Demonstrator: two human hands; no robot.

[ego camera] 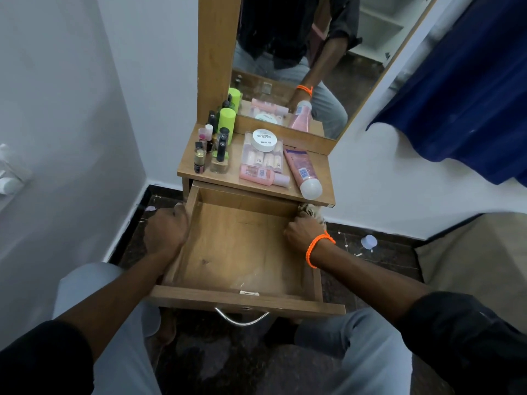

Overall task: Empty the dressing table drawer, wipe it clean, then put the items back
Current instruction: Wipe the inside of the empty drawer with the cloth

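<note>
The wooden drawer (239,246) is pulled far out of the dressing table and holds nothing. My left hand (165,229) grips its left side wall near the back. My right hand (302,230), with an orange wrist band, holds a pale patterned cloth (312,210) against the drawer's back right corner. On the tabletop (236,178) lie the items: a white round jar (264,140) on a clear pack, a small pink bottle (262,175), a pink tube (302,173), a green can (226,124) and several small nail polish bottles (211,149).
A mirror (308,58) rises behind the tabletop. White walls close in on the left and right. A blue curtain (456,86) hangs at the upper right. A small white cap (368,242) lies on the dark floor right of the drawer. My knees flank the drawer front and its metal handle (242,317).
</note>
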